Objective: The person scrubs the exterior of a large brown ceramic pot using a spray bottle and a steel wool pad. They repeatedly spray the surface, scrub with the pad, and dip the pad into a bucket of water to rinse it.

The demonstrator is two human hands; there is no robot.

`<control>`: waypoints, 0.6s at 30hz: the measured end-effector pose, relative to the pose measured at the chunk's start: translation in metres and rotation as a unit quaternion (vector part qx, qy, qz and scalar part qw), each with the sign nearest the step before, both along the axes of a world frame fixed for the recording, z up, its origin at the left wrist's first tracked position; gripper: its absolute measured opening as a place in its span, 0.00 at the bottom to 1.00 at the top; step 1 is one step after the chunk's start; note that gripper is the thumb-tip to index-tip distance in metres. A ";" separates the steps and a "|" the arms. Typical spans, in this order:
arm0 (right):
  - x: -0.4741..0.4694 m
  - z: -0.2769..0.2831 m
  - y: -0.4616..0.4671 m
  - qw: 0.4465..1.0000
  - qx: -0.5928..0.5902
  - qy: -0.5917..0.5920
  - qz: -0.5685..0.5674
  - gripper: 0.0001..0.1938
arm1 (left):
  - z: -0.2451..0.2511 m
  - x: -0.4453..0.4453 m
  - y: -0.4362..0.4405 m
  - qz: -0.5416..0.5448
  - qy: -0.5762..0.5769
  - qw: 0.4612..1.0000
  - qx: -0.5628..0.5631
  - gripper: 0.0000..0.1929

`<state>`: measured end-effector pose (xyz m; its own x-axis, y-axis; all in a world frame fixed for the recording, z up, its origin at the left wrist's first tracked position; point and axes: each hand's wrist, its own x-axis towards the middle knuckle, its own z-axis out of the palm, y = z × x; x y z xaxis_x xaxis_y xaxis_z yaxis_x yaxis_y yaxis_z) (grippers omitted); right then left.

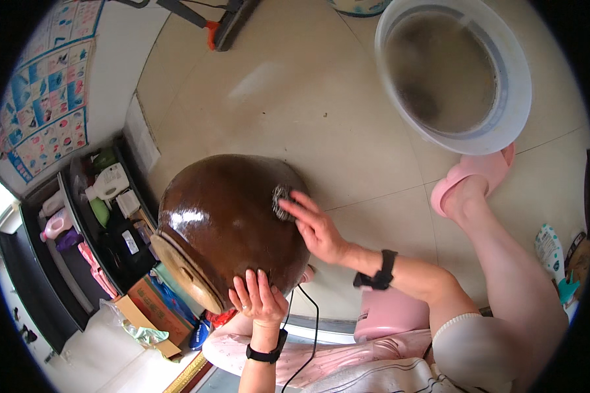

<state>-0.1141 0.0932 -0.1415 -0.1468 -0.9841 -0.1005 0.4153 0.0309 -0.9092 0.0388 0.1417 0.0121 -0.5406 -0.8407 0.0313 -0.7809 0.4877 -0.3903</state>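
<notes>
A large brown glazed ceramic jar (226, 196) lies tilted on the floor before me, its round tan lid or base disc (189, 277) facing the lower left. With my right hand (319, 228) I press a steel wool scourer (281, 202) against the jar's right side, fingers over it. My left hand (258, 299) rests spread on the jar's lower side, near the disc, and steadies nothing else. Both wrists carry black bands.
A white plastic tub (514, 98) of murky water stands at the upper right. Black shelving (73, 221) with bottles is at left, above a cardboard box (152, 314). A pink stool (393, 314) is beneath me, and a broom-like head (231, 29) lies at the top.
</notes>
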 end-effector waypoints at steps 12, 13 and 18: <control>-0.176 0.066 -0.091 0.927 -0.003 -0.354 0.122 0.17 | 0.005 -0.022 -0.013 0.018 0.012 1.000 0.013 0.25; -0.200 0.080 -0.095 0.959 0.043 -0.263 0.099 0.17 | 0.006 -0.023 -0.013 0.018 0.029 0.999 0.012 0.25; -0.295 0.093 -0.115 0.958 0.161 -0.226 0.068 0.16 | 0.005 -0.023 -0.015 0.002 0.052 0.999 -0.006 0.26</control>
<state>-0.4088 -0.0218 -0.0489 0.1109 -0.8984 -0.4249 0.7373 0.3610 -0.5710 0.0157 0.1267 0.0173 -0.5306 -0.8420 0.0972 -0.8193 0.4800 -0.3136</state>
